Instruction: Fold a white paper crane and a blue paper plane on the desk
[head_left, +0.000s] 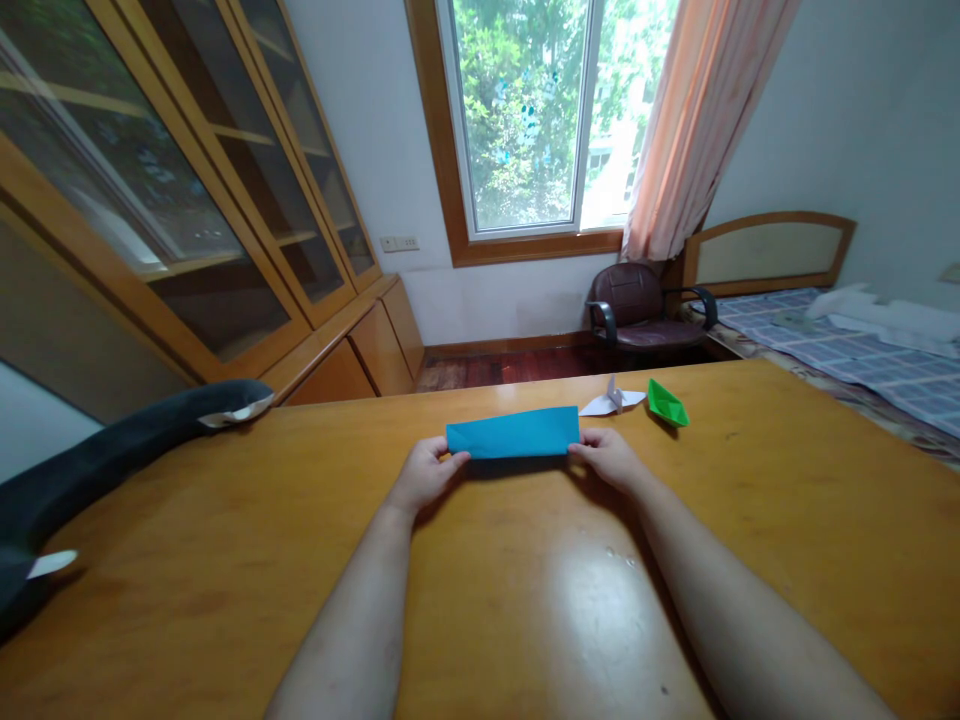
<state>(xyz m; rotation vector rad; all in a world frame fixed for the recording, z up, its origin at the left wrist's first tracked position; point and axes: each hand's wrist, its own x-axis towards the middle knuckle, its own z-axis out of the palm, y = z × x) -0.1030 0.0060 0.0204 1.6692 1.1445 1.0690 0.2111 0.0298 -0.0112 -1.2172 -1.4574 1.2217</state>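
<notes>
Wooden tabletop (525,600) carries a folded blue paper strip (514,433), pinched at its ends by left hand (425,473) and right hand (609,457) (white paper crane (611,400) and green paper boat (667,403) just beyond).

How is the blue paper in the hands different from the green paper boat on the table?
The blue paper is a long flat folded strip; the green paper boat is a finished shape with raised sides. The blue paper is larger than the boat. The left hand and right hand pinch the blue paper's ends, while the boat lies untouched on the table. Both are single-coloured paper.
</notes>
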